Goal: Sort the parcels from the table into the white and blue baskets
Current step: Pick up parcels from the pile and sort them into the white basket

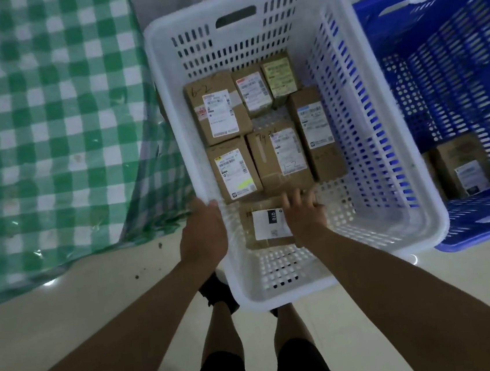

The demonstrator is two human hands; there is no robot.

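The white basket [291, 295] stands on the floor below me with several brown cardboard parcels [219, 109] packed label-up in its far half. My left hand [203, 232] grips the basket's left rim, fingers curled over it. My right hand [302, 212] is inside the basket, fingers curled over the far edge of a flat parcel [267, 225] with a white label that lies on the near floor of the basket. The blue basket [452, 73] stands right beside it, touching, with one brown parcel [465, 168] showing in its near left corner.
The table with a green and white checked cloth [43, 122] fills the left, its cloth hanging next to the white basket. My legs and dark shoes [218, 290] stand on the pale floor just under the basket's near edge.
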